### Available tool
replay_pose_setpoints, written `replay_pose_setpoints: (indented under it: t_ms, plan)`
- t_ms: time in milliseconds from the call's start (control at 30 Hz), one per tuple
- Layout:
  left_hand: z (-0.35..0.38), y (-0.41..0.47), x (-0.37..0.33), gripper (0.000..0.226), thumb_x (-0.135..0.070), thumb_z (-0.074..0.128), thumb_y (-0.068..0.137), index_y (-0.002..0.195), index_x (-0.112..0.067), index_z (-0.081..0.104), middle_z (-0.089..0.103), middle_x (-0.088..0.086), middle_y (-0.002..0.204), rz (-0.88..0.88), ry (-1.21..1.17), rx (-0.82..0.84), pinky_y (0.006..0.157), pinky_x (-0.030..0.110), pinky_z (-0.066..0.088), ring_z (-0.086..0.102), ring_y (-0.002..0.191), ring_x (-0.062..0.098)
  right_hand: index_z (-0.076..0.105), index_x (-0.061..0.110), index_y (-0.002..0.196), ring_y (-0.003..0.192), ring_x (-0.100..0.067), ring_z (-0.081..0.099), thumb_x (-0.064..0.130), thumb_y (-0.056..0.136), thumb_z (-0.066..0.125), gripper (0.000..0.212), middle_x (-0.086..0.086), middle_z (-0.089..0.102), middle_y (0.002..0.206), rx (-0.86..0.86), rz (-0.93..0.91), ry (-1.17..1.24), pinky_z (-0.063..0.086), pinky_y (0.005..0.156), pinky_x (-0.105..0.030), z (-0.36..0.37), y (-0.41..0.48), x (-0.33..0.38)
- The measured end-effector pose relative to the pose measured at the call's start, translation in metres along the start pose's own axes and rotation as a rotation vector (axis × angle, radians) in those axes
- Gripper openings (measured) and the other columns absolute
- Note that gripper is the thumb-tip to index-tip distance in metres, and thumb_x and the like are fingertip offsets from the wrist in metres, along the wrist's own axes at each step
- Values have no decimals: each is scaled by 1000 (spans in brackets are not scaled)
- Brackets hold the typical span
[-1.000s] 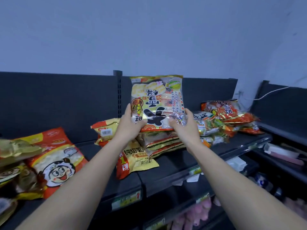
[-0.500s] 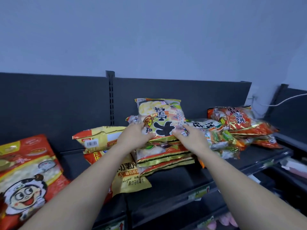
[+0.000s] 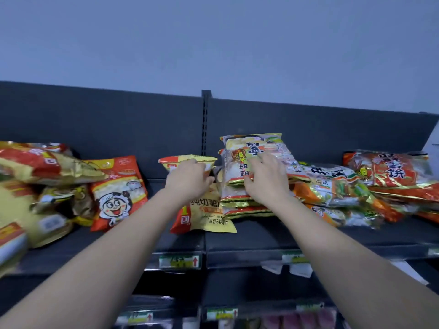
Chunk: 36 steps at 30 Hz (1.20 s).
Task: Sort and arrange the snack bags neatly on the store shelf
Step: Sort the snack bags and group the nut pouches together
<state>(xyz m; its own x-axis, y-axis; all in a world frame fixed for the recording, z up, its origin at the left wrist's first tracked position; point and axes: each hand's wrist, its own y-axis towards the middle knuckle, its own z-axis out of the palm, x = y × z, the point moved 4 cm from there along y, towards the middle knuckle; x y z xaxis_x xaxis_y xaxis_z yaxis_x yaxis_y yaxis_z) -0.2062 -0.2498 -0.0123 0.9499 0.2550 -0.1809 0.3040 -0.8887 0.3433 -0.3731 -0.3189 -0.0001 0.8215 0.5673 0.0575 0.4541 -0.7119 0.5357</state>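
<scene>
- A dark store shelf crosses the middle of the frame under a plain blue-grey wall. Bare forearms reach in from both bottom corners.
- Nearest, on the shelf's front edge at lower centre, sits a green price label.
- The left grip, at centre frame, is in front of the yellow chip bag, which leans tilted toward the back panel. Its fingers curl toward the pile beside it, but I cannot tell whether they pinch anything.
- The right grip, just right of centre, lies open with fingers spread flat on the top cracker bag and its thumb at the front edge.
- That bag lies face up on a stack of like bags, roughly lined up with them.
- The step in hand looks like squaring this bag on its pile.
  - Press lightly, since foil slides and crackers crush.
  - Brace the pile's left side while the flat palm nudges the edges flush.
- The chip bag touches the pile's left side and probably belongs elsewhere.
- Farther left, a red cartoon bag leans on the panel.
- At the right of the frame, green-orange bags and orange-red bags sprawl and overlap, so they likely need sorting too.
- Farthest back, a slotted upright splits the back panel.
</scene>
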Motion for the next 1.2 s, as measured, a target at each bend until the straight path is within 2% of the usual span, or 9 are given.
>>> replay_pose_setpoints:
  t_ms: [267, 433, 667, 800, 900, 967, 1033, 1133, 1200]
  plan:
    - [-50, -62, 93, 24, -24, 51, 90, 110, -11, 57, 54, 8, 114, -159, 289, -57, 81, 38, 45, 49, 115, 28, 51, 20, 134, 129, -26, 40, 36, 90, 58, 48, -5, 51, 133, 155, -273, 149, 35, 104, -41, 7, -8, 120]
    - [-77, -102, 164, 33, -22, 52, 86, 118, -14, 56, 55, 7, 118, -284, 397, -68, 80, 37, 46, 50, 115, 28, 50, 20, 135, 128, -27, 39, 36, 90, 57, 49, -5, 51, 132, 228, -414, 179, 35, 103, -39, 18, -14, 204]
    - [-102, -148, 269, 30, -21, 50, 88, 117, -16, 56, 53, 6, 113, -387, 413, -49, 70, 34, 43, 48, 112, 26, 51, 23, 136, 123, -30, 44, 35, 88, 59, 50, -7, 54, 130, 295, -537, 259, 41, 99, -41, 38, -24, 326]
    - [-103, -163, 329, 45, -42, 51, 89, 127, -17, 50, 49, 8, 129, -468, 408, 17, 86, 39, 43, 44, 122, 28, 47, 21, 140, 127, -29, 46, 43, 87, 63, 60, -6, 53, 136, 420, -586, 323, 43, 100, -41, 56, -24, 388]
    - [-94, -171, 374, 74, -67, 52, 82, 138, -19, 39, 41, 8, 142, -561, 326, 109, 100, 45, 37, 36, 133, 28, 53, 19, 129, 120, -29, 50, 54, 81, 66, 61, -6, 57, 125, 493, -600, 286, 45, 91, -39, 73, -26, 426]
    - [-90, -173, 393, 80, -71, 49, 82, 141, -19, 35, 40, 8, 143, -561, 307, 102, 103, 47, 36, 35, 134, 28, 53, 17, 119, 117, -29, 49, 61, 77, 65, 62, -8, 57, 120, 510, -593, 216, 43, 88, -39, 84, -27, 444]
    - [-90, -173, 409, 75, -69, 42, 87, 141, -18, 34, 42, 8, 142, -568, 246, 47, 102, 47, 36, 36, 133, 29, 47, 18, 125, 120, -30, 47, 74, 70, 62, 80, -9, 56, 124, 520, -555, 147, 40, 92, -42, 91, -25, 454]
    - [-87, -172, 434, 69, -63, 36, 93, 144, -15, 35, 46, 12, 141, -660, -135, -9, 99, 44, 40, 43, 129, 31, 22, 18, 147, 129, -32, 40, 86, 57, 60, 120, -11, 45, 140, 557, -485, 85, 33, 101, -46, 99, -20, 465]
    - [-85, -169, 446, 68, -61, 32, 95, 138, -10, 45, 53, 13, 136, -706, -369, -37, 92, 39, 44, 51, 120, 31, 13, 18, 150, 130, -32, 40, 82, 56, 64, 125, -11, 43, 142, 523, -468, 49, 32, 101, -47, 103, -17, 470]
